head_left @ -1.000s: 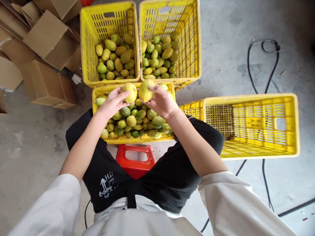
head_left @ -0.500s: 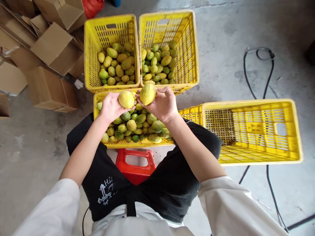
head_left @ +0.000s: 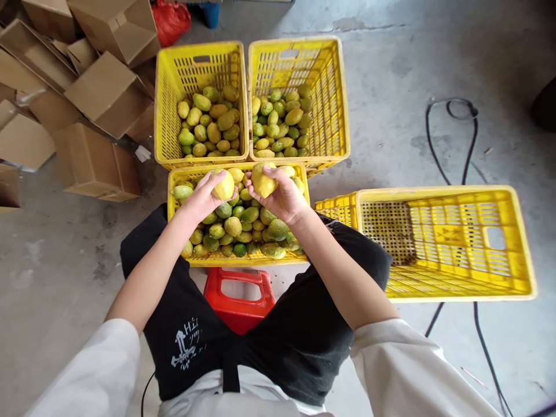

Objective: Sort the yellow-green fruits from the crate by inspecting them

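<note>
My left hand is closed round a yellow fruit, held over the near yellow crate full of green and yellow fruit. Just to its right, my right hand grips another yellow fruit above the same crate. The two fruits are close together, almost touching. Two more yellow crates stand behind: the left one and the right one, each partly filled with the same fruit.
An empty yellow crate lies on the floor at the right. Cardboard boxes are piled at the left. A red stool shows between my knees. A black cable runs across the concrete floor at the right.
Both hands have lowered slightly toward the near crate with their fruits, turning them. The camera has tilted so the crates sit lower in view.
</note>
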Demonstrator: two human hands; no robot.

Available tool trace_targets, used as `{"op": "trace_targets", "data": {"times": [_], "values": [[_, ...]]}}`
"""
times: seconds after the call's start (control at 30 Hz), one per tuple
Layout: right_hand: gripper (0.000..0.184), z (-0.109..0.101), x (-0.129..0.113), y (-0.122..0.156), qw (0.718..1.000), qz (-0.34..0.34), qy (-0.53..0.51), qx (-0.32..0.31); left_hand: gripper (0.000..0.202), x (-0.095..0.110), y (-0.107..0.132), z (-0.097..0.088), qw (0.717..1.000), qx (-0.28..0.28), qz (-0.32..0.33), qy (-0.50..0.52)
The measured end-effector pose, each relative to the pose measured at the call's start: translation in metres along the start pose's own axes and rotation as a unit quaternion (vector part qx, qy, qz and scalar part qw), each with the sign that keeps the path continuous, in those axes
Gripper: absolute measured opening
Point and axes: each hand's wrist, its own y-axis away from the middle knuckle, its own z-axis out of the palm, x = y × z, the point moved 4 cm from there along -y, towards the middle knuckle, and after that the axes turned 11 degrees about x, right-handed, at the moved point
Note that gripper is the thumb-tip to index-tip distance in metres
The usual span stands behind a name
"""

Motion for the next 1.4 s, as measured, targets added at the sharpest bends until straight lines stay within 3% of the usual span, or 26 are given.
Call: {"op": "trace_targets", "data": {"times": [0.1, 0.3, 0.47, 0.63, 0.9, 1.07, 1.3, 1.4], "values": [[0.034, -0.001, -0.002, -0.002, 1.0, -0.005, -0.014, -0.018, 0.01, 0.003, 0.0, 0.003, 1.0, -0.001, -0.001, 0.023], [0.027, -0.002, -0.007, -0.005, 0.999, -0.01, -0.015, -0.038, 0.027, 0.006, 0.001, 0.004, 0.998, -0.055, -0.013, 0.037], [0.03, -0.002, 0.0, -0.004, 0.999, 0.003, -0.003, -0.038, 0.034, -0.002, 0.001, 0.002, 0.998, -0.01, -0.029, 0.048], [0.025, -0.001, 0.007, -0.003, 0.999, 0.03, 0.003, -0.036, 0.031, -0.005, 0.0, 0.004, 0.998, -0.013, -0.04, 0.044], [0.024, 0.0, -0.002, -0.007, 0.998, 0.009, -0.036, -0.057, 0.036, 0.01, 0.002, 0.002, 0.992, -0.015, -0.03, 0.125], [0.022, 0.0, -0.002, -0.005, 0.999, -0.001, -0.025, -0.03, 0.022, 0.007, -0.001, 0.001, 0.994, -0.005, -0.019, 0.109], [0.022, 0.0, 0.009, -0.001, 0.997, 0.068, -0.045, 0.012, 0.02, -0.001, 0.003, 0.005, 0.997, -0.011, -0.02, 0.08], [0.022, -0.001, 0.006, -0.004, 0.996, 0.048, -0.073, 0.017, 0.019, 0.003, 0.003, 0.005, 0.995, -0.017, -0.026, 0.099]]}}
